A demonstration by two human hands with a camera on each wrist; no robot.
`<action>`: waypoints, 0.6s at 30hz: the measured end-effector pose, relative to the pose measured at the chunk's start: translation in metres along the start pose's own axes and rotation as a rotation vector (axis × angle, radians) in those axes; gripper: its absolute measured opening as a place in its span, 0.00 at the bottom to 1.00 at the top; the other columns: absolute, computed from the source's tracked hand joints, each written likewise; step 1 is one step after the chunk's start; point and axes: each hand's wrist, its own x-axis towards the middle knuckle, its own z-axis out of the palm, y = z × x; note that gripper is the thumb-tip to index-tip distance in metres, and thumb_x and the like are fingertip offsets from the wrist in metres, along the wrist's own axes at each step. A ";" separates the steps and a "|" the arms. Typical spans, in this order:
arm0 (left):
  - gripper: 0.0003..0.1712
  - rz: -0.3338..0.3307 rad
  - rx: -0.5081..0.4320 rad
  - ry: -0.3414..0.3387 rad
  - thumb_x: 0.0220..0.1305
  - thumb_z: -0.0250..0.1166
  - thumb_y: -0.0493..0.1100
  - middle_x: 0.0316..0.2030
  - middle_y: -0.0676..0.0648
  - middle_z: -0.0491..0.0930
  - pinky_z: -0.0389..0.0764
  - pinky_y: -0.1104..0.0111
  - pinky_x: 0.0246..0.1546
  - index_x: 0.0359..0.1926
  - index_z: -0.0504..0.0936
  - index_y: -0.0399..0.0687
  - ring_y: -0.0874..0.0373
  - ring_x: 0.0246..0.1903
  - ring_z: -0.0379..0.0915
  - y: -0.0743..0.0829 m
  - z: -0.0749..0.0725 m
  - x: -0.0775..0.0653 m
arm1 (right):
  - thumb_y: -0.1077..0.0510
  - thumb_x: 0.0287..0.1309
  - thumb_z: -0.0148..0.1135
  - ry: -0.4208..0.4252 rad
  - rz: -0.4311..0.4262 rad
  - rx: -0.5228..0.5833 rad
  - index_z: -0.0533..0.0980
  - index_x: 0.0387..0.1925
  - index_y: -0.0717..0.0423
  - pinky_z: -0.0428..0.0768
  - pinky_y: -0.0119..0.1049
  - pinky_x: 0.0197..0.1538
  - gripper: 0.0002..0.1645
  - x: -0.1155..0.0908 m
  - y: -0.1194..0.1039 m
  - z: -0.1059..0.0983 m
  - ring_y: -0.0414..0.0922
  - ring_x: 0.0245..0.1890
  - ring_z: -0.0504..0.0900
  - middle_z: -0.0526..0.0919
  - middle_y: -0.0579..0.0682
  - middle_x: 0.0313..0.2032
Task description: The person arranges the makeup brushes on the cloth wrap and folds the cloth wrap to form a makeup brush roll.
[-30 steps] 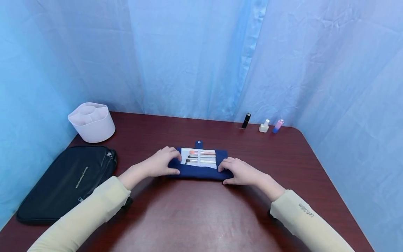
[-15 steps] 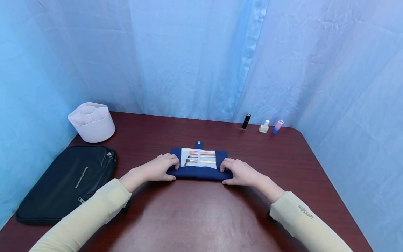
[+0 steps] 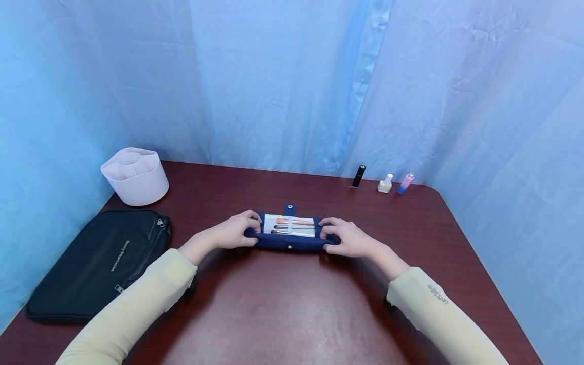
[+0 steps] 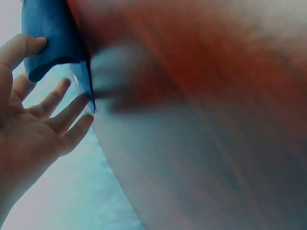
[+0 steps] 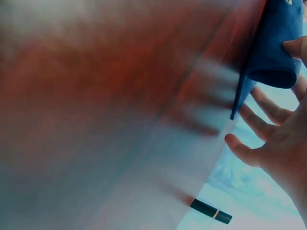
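A navy blue fabric makeup brush roll [image 3: 274, 243] lies partly rolled up from its near edge at the middle of the table. Several makeup brushes [image 3: 296, 221] lie sideways under a white band on its pale inner panel. At the left end my left hand [image 3: 231, 231] pinches the rolled part, thumb on the near side. My right hand [image 3: 349, 237] holds the right end the same way. Both wrist views show the roll's hollow end between thumb and index finger, the other fingers spread around the flat flap. A strap with a snap [image 3: 290, 208] sticks out at the far edge.
A white divided organizer [image 3: 141, 185] stands at the back left, behind a black zipped case [image 3: 98, 263]. Along the back right edge are a black tube [image 3: 359, 176], a nail polish bottle [image 3: 385, 183] and a pink-and-blue tube [image 3: 405, 183]. Blue curtains [image 3: 274, 86] surround the table.
The near edge of the brush roll has been rolled farther away from me, covering more of the brushes. A snap now shows on its front. Both hands have moved slightly forward with it.
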 end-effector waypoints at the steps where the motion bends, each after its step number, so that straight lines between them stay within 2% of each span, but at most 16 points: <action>1: 0.06 -0.010 -0.010 -0.003 0.60 0.64 0.44 0.54 0.43 0.70 0.72 0.56 0.52 0.36 0.79 0.49 0.50 0.52 0.69 -0.001 -0.001 0.002 | 0.50 0.55 0.59 -0.009 0.004 0.006 0.76 0.38 0.42 0.70 0.56 0.53 0.08 0.002 0.002 -0.001 0.50 0.55 0.72 0.71 0.52 0.59; 5: 0.06 -0.037 -0.006 -0.005 0.62 0.63 0.45 0.54 0.43 0.72 0.73 0.58 0.52 0.38 0.78 0.48 0.51 0.51 0.70 -0.007 -0.007 0.010 | 0.52 0.58 0.57 -0.020 0.003 0.040 0.77 0.44 0.50 0.75 0.49 0.53 0.13 0.010 0.009 -0.008 0.48 0.51 0.75 0.76 0.52 0.54; 8: 0.06 -0.043 0.009 0.007 0.63 0.62 0.44 0.52 0.43 0.73 0.74 0.58 0.49 0.37 0.78 0.47 0.51 0.47 0.71 -0.011 -0.012 0.017 | 0.53 0.59 0.57 -0.010 -0.012 0.051 0.77 0.45 0.53 0.77 0.44 0.50 0.14 0.018 0.015 -0.012 0.45 0.44 0.75 0.78 0.51 0.48; 12: 0.07 -0.050 0.017 0.018 0.63 0.62 0.43 0.48 0.43 0.75 0.75 0.58 0.47 0.39 0.79 0.45 0.50 0.44 0.73 -0.016 -0.017 0.024 | 0.54 0.60 0.58 0.002 -0.017 0.047 0.77 0.43 0.53 0.76 0.41 0.46 0.11 0.029 0.021 -0.016 0.43 0.38 0.75 0.80 0.48 0.42; 18: 0.07 -0.086 0.032 0.039 0.63 0.63 0.44 0.40 0.47 0.78 0.73 0.61 0.43 0.38 0.79 0.46 0.54 0.38 0.71 -0.023 -0.018 0.035 | 0.53 0.62 0.58 -0.012 0.047 0.090 0.76 0.43 0.50 0.76 0.43 0.48 0.09 0.041 0.028 -0.019 0.44 0.40 0.76 0.81 0.47 0.40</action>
